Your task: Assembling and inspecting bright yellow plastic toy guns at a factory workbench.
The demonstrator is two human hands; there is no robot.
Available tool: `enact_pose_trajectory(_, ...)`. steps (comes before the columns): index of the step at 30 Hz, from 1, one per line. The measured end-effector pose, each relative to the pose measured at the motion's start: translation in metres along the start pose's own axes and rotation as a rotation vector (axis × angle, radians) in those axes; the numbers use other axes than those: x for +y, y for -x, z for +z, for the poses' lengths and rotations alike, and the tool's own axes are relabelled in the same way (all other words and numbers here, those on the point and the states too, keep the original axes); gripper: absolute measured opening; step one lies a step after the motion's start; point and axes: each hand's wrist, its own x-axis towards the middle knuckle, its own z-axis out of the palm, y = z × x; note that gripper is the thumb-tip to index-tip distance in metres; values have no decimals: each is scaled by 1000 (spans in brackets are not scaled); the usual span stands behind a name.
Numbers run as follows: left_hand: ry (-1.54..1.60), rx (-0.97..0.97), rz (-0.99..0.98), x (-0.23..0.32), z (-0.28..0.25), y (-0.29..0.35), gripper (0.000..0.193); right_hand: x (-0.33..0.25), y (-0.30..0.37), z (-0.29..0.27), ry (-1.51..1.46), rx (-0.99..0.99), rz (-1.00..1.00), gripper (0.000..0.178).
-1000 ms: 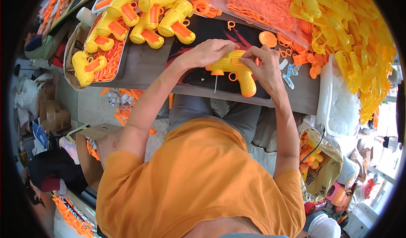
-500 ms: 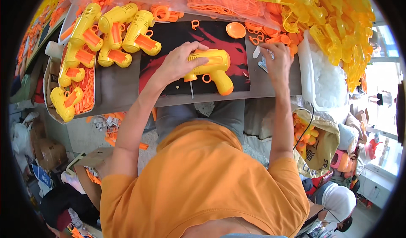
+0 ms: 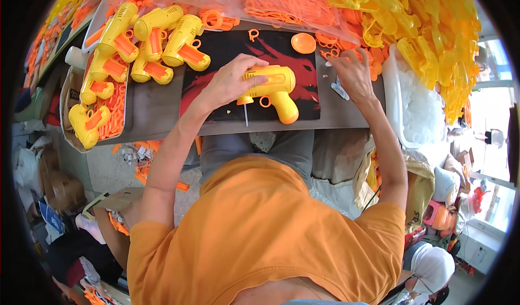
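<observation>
My left hand (image 3: 232,83) is closed around the rear of a yellow toy gun (image 3: 283,96) with an orange side panel and an orange ring trigger. The toy lies on its side on a black and red mat (image 3: 216,53), grip pointing toward me. A thin metal shaft (image 3: 246,114) sticks out below its rear end; what it belongs to is hidden. My right hand (image 3: 355,77) is over the edge of the loose orange parts (image 3: 374,53), its thumb and fingertips around a small white piece (image 3: 328,64). Its other fingers spread over the parts.
Several yellow toy guns (image 3: 184,42) stand at the left, some on a box (image 3: 125,115) of orange pieces. An orange oval cap (image 3: 303,43) and orange ring (image 3: 253,34) lie at the mat's far edge. A white tub (image 3: 398,110) and heaped yellow parts (image 3: 433,50) are at the right.
My right hand has shifted slightly, its fingers spreading over the orange parts, and its elbow has swung outward to the right. My left hand and the toy gun have stayed in place.
</observation>
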Motion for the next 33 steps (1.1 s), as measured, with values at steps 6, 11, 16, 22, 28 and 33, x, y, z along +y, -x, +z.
enact_pose_trajectory(6, 2, 313, 226, 22, 8, -13, 33, -29, -3, -18, -1440, 34, 871, 20)
enact_pose_trajectory(11, -47, 281, 313, 51, 29, -42, 25, -58, -10, -24, -1696, 135, 832, 21)
enact_pose_trajectory(16, -51, 302, 289, 61, 40, -46, 18, -78, -17, -30, -1824, 183, 840, 16)
enact_pose_trajectory(22, -123, 209, 304, 52, 23, -40, 16, -69, -17, -39, -1195, 103, 695, 18)
enact_pose_trajectory(28, -237, 310, 386, 31, -1, -12, 20, -68, -9, -40, -1193, 162, 713, 18)
enact_pose_trajectory(33, -310, 285, 337, 16, 6, 12, 23, -69, 2, -26, -1519, 91, 929, 14)
